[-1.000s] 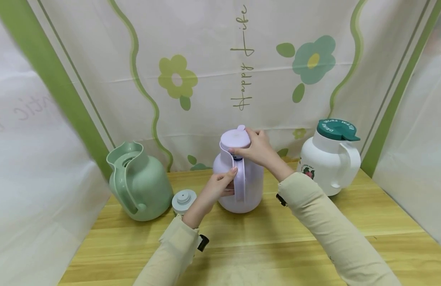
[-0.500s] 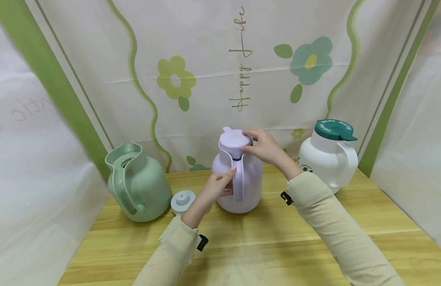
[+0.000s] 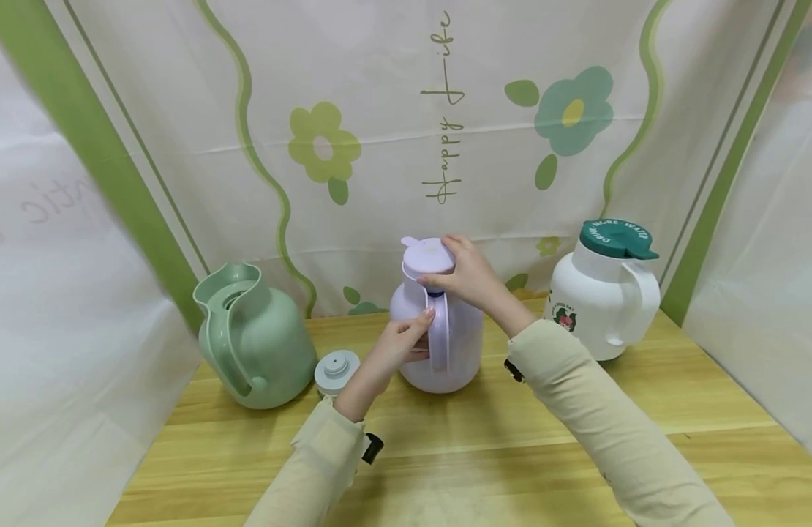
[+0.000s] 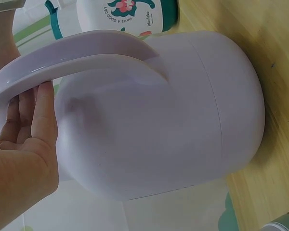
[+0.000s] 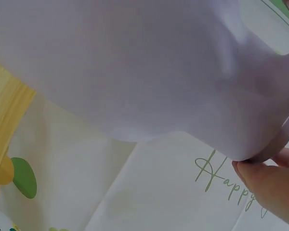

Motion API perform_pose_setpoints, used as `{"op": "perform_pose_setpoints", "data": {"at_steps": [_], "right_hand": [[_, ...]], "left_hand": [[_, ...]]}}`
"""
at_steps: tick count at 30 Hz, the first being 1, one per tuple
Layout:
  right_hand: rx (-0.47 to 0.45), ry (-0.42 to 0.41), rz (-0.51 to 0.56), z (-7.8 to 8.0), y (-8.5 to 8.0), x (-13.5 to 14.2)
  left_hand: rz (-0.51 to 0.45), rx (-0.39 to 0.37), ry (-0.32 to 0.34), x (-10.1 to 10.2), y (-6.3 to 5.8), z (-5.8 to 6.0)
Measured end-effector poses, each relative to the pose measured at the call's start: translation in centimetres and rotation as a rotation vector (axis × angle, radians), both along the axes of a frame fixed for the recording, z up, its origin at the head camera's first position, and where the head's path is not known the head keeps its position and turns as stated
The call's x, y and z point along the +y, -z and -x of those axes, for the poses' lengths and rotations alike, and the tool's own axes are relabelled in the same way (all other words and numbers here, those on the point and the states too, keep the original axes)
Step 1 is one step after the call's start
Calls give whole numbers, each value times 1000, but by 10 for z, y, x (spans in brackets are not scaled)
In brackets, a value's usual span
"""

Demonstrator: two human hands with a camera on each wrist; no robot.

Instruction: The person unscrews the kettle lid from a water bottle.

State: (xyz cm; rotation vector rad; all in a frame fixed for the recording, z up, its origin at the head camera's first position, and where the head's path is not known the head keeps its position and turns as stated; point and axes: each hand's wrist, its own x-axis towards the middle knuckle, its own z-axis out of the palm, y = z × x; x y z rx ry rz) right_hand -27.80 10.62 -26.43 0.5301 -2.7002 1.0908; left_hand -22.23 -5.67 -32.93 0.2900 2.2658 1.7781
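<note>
A lavender thermos jug (image 3: 464, 344) stands upright on the wooden table, its handle facing me. My left hand (image 3: 401, 341) grips that handle, thumb on top; in the left wrist view the fingers of this hand (image 4: 31, 127) reach under the handle (image 4: 82, 55). The round lavender lid (image 3: 427, 256) sits at the jug's mouth, its small tab pointing left and back. My right hand (image 3: 468, 272) holds the lid from the right, thumb in front and fingers at the rim. In the right wrist view the pale jug body (image 5: 135, 67) hides most of the lid.
A green jug (image 3: 274, 348) with an uncovered mouth stands left, a pale grey-green stopper (image 3: 336, 372) beside it. At the right is a white jug (image 3: 593, 304) with a dark green lid (image 3: 615, 238). A patterned curtain (image 3: 393, 88) hangs behind the table.
The lid has turned counterclockwise, its tab swinging from the back right to the left. My right hand shifted right, then came back left around the lid. The left hand stayed on the handle.
</note>
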Motion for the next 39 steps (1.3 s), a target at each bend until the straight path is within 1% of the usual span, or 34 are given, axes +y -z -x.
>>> {"op": "perform_pose_setpoints", "data": {"at_steps": [6, 12, 17, 19, 24, 27, 29, 33, 36, 39], "right_hand": [[-29, 53, 68, -1, 1, 3], [-13, 66, 60, 0, 2, 10], [7, 37, 66, 1, 1, 15], [15, 14, 66, 1, 0, 17], [-12, -59, 50, 0, -1, 21], [-24, -71, 27, 0, -2, 20], [-14, -54, 16, -1, -2, 18], [54, -2, 2, -2, -1, 8], [104, 19, -10, -4, -1, 0], [133, 34, -23, -5, -2, -6]], "left_hand": [[4, -6, -7, 1, -1, -1], [7, -2, -11, 1, 0, 0], [10, -1, -14, -1, 0, 0], [6, -4, -13, -1, 0, 0], [2, -5, -12, 0, 2, 1], [7, 1, -12, 0, 2, 1], [8, 5, -13, 0, 2, 0], [4, 5, -12, 0, 1, -1], [-1, 6, -13, 1, 0, -1], [-2, 11, -14, 1, 0, -1]]}}
